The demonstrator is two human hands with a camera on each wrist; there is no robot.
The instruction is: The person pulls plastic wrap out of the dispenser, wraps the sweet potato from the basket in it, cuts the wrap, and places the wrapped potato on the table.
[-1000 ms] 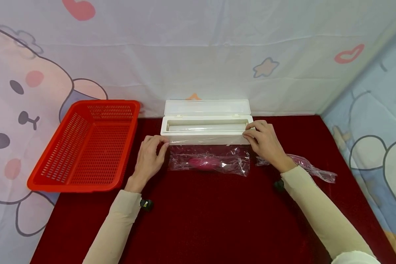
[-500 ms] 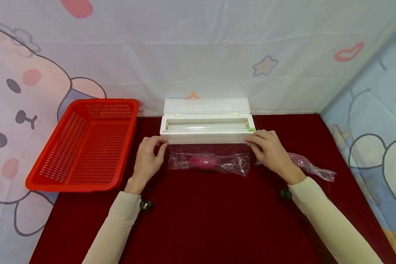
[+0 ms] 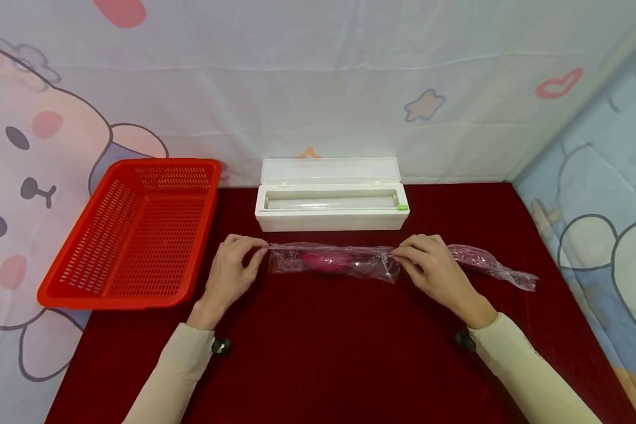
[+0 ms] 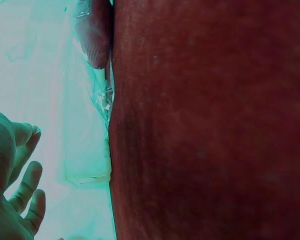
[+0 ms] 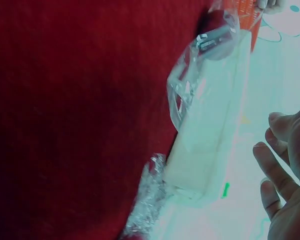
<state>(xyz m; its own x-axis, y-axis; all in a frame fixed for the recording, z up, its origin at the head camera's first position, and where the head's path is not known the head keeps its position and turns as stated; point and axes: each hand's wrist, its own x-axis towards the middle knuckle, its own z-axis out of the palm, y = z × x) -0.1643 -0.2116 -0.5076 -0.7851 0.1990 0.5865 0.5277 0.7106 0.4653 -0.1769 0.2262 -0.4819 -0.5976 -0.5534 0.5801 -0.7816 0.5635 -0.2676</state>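
In the head view my left hand (image 3: 232, 277) and my right hand (image 3: 439, 277) pinch the two ends of the upper edge of a clear cling film sheet (image 3: 371, 264). The edge is stretched between them. Under the film, on the red cloth, lies a smooth pink elongated thing (image 3: 327, 262). Behind the film stands a white cling film dispenser (image 3: 331, 222), its lid raised and a roll (image 3: 331, 203) inside. A green slide cutter (image 3: 403, 207) sits at its right end. In the right wrist view, thumb and fingers of my right hand (image 5: 290, 165) come close together.
At the left stands a red plastic basket (image 3: 159, 235) with slotted walls. Right of my right hand lies a pinkish thing wrapped in crumpled film (image 3: 493, 268). A patterned curtain (image 3: 339, 106) hangs right behind the dispenser, and red cloth (image 3: 339, 359) covers the table.
Both hands have moved from the dispenser's front edge toward me, bringing the film's edge away from the box over the pink thing. The green cutter, hidden at first, now shows.
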